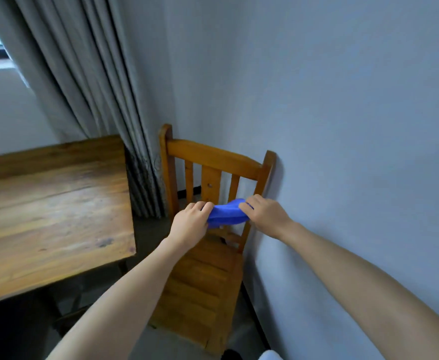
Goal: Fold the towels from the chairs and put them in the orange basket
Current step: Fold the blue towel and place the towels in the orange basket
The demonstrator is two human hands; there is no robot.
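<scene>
Towel: blue cloth, soft fuzzy nap, matt, bunched into folds. Chair: solid wood, orange-brown varnish, smooth, mild sheen on top rail and slats; seat boards duller, grain showing. Counter: wood planks, darker brown, strong grain, worn semi-gloss finish with light glare and a few dark marks. Curtain: grey woven cloth, matt, heavy pleats, faint stitched pattern near the hem. Wall: pale paint, flat matt, smooth. Floor: grey, dull, material unclear.
</scene>
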